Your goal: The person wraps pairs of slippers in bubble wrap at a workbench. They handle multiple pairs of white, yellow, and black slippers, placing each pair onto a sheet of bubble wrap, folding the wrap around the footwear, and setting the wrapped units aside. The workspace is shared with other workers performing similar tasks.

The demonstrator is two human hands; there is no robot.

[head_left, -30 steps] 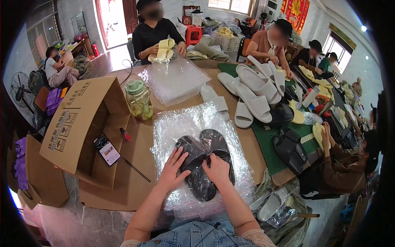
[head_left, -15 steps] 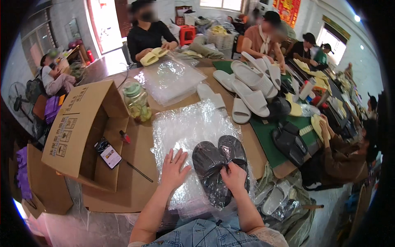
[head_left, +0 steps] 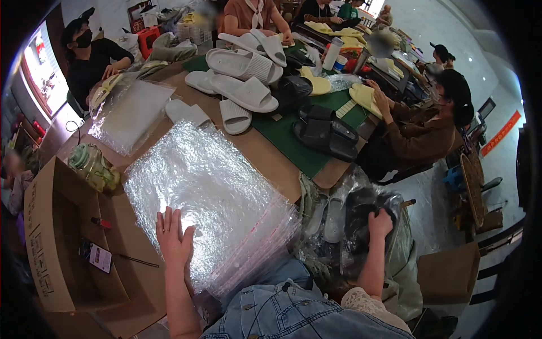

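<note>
My left hand (head_left: 174, 240) lies flat with fingers apart on the near left part of a stack of clear plastic bags (head_left: 197, 169). Off the table's right side, my right hand (head_left: 379, 225) grips a pair of black slippers (head_left: 358, 210) wrapped in a clear bag. The pair is over an open greenish sack (head_left: 403, 282). Grey slippers in clear bags (head_left: 333, 220) lie in the sack, just left of the black pair. Whether the black pair rests on anything is hard to make out.
A cardboard box (head_left: 42, 226) stands at the left, near a phone (head_left: 97, 255) and a glass jar (head_left: 93, 169). Loose grey slippers (head_left: 243, 85) are piled at the back, with black slippers (head_left: 324, 133) on a green mat (head_left: 282, 144). Co-workers sit at the back and right.
My right hand has carried the bagged black slippers off the bag stack, rightward to the sack. The view has turned right. My left hand stays on the stack.
</note>
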